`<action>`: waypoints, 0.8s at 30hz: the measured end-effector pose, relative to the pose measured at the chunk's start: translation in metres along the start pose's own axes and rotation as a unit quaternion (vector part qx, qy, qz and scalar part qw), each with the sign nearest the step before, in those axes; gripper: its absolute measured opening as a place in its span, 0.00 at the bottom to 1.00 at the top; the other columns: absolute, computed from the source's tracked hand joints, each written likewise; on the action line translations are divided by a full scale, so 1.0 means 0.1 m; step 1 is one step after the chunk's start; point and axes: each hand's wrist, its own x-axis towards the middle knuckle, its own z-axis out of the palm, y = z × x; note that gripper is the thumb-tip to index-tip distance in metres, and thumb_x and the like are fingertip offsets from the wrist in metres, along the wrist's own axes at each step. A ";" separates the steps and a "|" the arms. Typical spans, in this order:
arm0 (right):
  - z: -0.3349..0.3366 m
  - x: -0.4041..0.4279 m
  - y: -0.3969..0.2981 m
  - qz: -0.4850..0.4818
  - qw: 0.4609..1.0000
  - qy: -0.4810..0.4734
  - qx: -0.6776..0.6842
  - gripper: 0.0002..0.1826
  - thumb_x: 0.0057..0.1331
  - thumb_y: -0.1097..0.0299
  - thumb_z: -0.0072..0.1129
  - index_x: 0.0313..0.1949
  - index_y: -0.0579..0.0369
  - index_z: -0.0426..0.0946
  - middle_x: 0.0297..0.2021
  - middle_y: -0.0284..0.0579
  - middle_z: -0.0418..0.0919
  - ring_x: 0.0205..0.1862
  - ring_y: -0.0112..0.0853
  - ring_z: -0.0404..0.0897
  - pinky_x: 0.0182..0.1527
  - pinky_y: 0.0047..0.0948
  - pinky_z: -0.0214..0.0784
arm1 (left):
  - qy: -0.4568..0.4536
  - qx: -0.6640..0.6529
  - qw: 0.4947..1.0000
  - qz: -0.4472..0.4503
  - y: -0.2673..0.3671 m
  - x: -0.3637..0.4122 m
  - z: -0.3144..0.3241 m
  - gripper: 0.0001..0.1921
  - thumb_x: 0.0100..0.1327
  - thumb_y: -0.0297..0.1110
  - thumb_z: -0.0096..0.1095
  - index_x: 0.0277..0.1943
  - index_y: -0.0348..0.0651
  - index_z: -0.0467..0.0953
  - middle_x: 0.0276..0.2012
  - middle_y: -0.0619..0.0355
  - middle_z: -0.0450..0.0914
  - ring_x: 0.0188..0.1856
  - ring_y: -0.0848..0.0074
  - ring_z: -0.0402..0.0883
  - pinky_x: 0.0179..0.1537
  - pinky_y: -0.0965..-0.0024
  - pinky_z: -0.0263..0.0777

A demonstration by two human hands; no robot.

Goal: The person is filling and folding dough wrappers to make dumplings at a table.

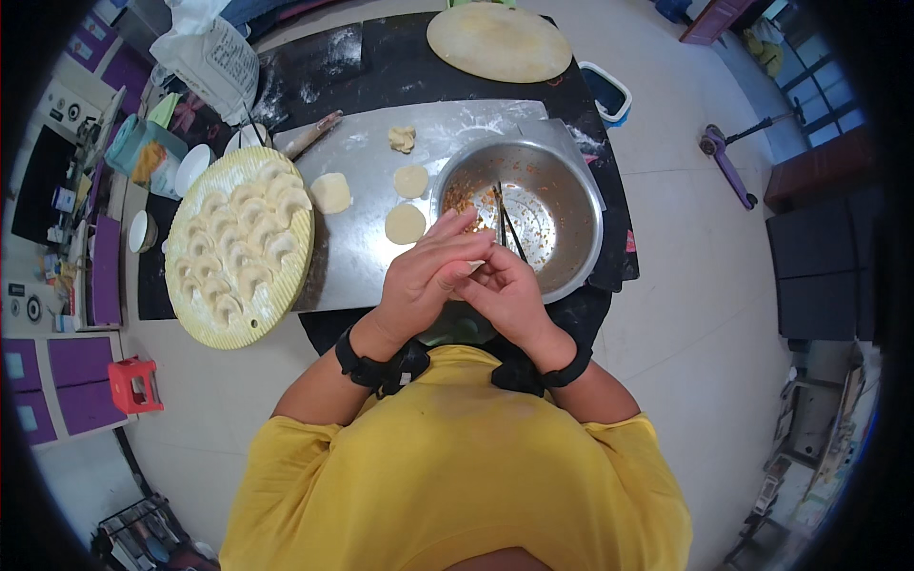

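My left hand [421, 275] and my right hand [508, 285] meet in front of my chest, over the near edge of a stainless steel basin [593, 235]. Between them they pinch a dumpling [475, 265]; only a pale edge of its dough shows, and my fingers cover the rest. Bits of orange-brown filling [457, 196] cling inside the basin, where a pair of dark chopsticks [508, 221] leans. Left of the basin, two round dough wrappers [405, 224] and a squarer wrapper [332, 193] lie on a metal sheet [357, 268]. A small dough lump [402, 139] rests farther back.
A round yellow ridged tray [239, 332] bearing rows of dumplings [239, 243] overhangs the table's left side. Behind it are a rolling pin [312, 134], white bowls [193, 170] and a flour bag [211, 64]. A round board [500, 43] lies at the far end.
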 end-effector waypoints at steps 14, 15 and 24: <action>-0.06 -0.03 0.00 0.011 0.991 -0.022 -0.134 0.17 0.56 0.81 0.55 0.46 0.61 0.69 0.42 0.39 0.73 0.44 0.24 0.73 0.46 0.22 0.68 | -0.101 0.154 0.980 0.070 -0.03 0.11 -0.13 0.17 0.58 0.35 0.58 0.50 0.41 0.74 0.49 0.56 0.77 0.60 0.62 0.67 0.63 0.54 0.49; -0.06 -0.02 0.01 0.011 0.991 -0.022 -0.133 0.17 0.56 0.81 0.55 0.46 0.61 0.69 0.42 0.39 0.73 0.44 0.24 0.73 0.46 0.22 0.68 | -0.101 0.154 0.980 0.069 -0.01 0.12 -0.12 0.17 0.58 0.35 0.58 0.50 0.41 0.74 0.49 0.56 0.77 0.60 0.62 0.67 0.63 0.54 0.49; -0.09 0.01 0.05 0.014 0.999 0.034 0.019 0.13 0.61 0.75 0.55 0.46 0.62 0.68 0.39 0.39 0.74 0.41 0.22 0.75 0.43 0.19 0.70 | -0.008 -0.011 0.994 -0.105 0.00 0.02 -0.02 0.18 0.62 0.36 0.53 0.53 0.38 0.72 0.53 0.52 0.73 0.60 0.62 0.68 0.63 0.57 0.52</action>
